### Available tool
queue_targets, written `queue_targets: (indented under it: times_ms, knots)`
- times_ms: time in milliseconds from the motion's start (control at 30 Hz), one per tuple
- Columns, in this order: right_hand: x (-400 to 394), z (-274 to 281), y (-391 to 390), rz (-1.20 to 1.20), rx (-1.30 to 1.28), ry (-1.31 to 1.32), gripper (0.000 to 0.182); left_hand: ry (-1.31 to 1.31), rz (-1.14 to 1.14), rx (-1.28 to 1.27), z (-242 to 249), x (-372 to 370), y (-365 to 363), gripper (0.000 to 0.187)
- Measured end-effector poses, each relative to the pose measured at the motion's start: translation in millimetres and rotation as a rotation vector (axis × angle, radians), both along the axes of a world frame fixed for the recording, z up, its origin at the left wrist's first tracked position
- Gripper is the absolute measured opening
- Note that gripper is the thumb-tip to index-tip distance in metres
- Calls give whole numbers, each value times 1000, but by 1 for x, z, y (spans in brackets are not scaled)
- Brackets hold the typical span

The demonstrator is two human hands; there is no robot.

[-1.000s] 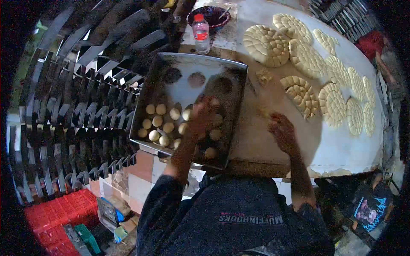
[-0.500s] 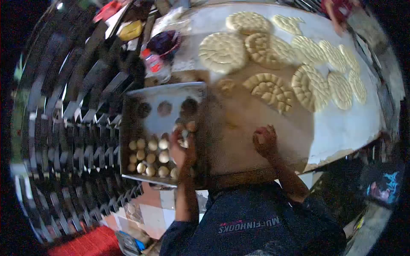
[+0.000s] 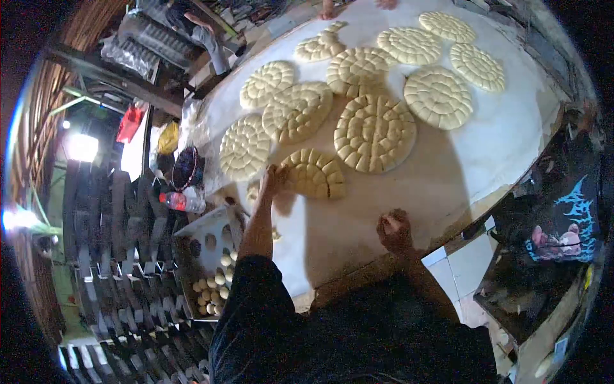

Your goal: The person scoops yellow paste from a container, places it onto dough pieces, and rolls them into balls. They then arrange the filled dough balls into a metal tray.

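My left hand (image 3: 276,179) reaches to the left end of a partly used, scored dough disc (image 3: 314,174), its fingers closed on the dough there. How much dough is between them is hard to see. Over the bare tabletop near the front edge, my right hand (image 3: 395,230) is curled up; whatever its fingers hold, if anything, is hidden. Beside my left forearm is a metal tray (image 3: 185,246) with several round dough balls (image 3: 211,288) in it, partly hidden by the arm. A whole scored dough disc (image 3: 375,134) lies just right of the partial one.
More scored discs (image 3: 438,97) cover the far part of the white table (image 3: 499,144). A red-capped bottle (image 3: 182,201) and a dark bowl (image 3: 187,168) are at the left edge. Stacked dark trays (image 3: 128,281) stand further left. Another person's hands (image 3: 327,9) show at the far edge.
My left hand has gone from among the dough balls in the tray to the partial disc. The view has turned, so the tray appears further left. My right hand stays curled.
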State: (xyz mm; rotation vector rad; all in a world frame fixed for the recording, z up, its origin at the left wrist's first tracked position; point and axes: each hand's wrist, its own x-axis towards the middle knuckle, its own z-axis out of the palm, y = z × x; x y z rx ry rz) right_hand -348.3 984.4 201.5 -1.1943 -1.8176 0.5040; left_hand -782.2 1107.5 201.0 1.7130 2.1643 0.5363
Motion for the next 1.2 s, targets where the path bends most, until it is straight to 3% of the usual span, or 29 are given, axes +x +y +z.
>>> queue_targets:
  times_ms: [67,133,267,300,333,367,400,467,533,600,633,667,733,767,800,833,867,933,967,1033,1067,1100,1133,1167,1200]
  knots:
    - [-5,-2,3,-9,74,93,15,-94,55,18,4,6,-10,47]
    - [-4,13,3,51,-26,32,16,-197,128,22,-5,6,-40,48]
    - [-8,17,3,131,13,138,17,-1746,552,802,-64,16,-81,50]
    - [-11,24,0,100,-138,187,19,-1100,634,773,-56,47,-103,47]
    - [-12,19,1,79,-64,142,21,-448,829,658,-48,79,-125,43]
    - [-14,13,3,54,11,97,22,-457,837,669,-59,98,-145,43]
    - [-14,12,4,67,18,89,22,-1019,634,841,-69,113,-168,33]
    - [-22,12,1,33,-72,20,21,-1570,388,998,-73,126,-203,23]
    - [-53,-20,-9,19,-121,-51,20,-1701,364,635,-23,149,-243,19]
    - [-88,-50,-35,296,307,-421,23,-1808,335,243,19,161,-283,14]
    - [-102,-46,-56,313,290,-439,23,-1826,362,238,21,158,-294,14]
    - [-121,-29,-84,250,115,-362,24,-1261,129,412,22,154,-298,15]
    - [-153,15,-127,102,-220,-219,30,-708,-74,522,23,148,-303,16]
    - [-156,27,-137,18,-382,-147,33,-266,-189,593,25,137,-306,18]
    - [-152,29,-141,19,-397,-169,33,-51,-246,601,18,127,-317,20]
    - [-147,31,-141,38,-462,-7,31,163,-295,625,11,117,-328,21]
    - [-140,29,-136,54,-522,158,28,206,-244,555,-17,105,-340,25]
    - [-93,-26,-104,102,16,-21,23,297,-145,418,-85,85,-357,34]
    - [-64,-25,-91,-7,-104,55,20,347,-97,353,-111,80,-359,38]
    - [-1,-31,-62,-81,22,-73,18,396,-42,290,-91,87,-358,43]
    - [14,-29,-54,-53,143,-174,19,334,-234,234,-32,100,-363,37]
    - [29,-27,-46,-34,271,-271,19,308,-328,204,-13,106,-353,34]
    - [39,-9,-39,127,180,-461,22,278,-421,170,5,112,-342,31]
    - [46,7,-29,290,81,-646,25,259,-350,207,5,114,-320,30]
    - [45,15,-12,294,69,-635,25,243,-281,239,5,116,-296,30]
